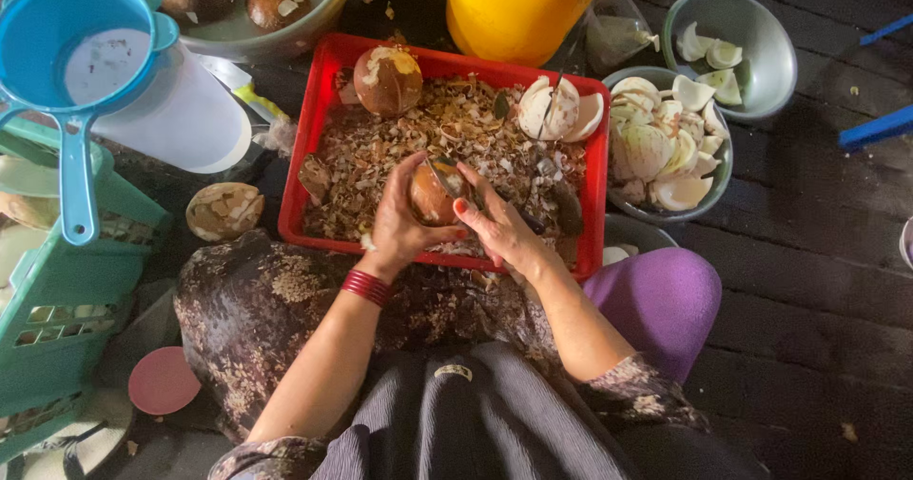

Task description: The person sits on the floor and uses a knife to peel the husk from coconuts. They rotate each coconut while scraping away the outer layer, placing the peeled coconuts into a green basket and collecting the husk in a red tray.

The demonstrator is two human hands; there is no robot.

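Cupped by left hand (398, 221), fingers curled round brown coconut (430, 195) over red tray (314, 137) to catch shavings. Gripped knife (495, 199) in right hand (504, 233), fingers pinching handle, blade on shell; peeled pieces in bowl (723, 171).

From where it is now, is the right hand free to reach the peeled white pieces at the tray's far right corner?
Probably not yet: the right hand grips a knife against the coconut. The white pieces lie unblocked across the red tray.
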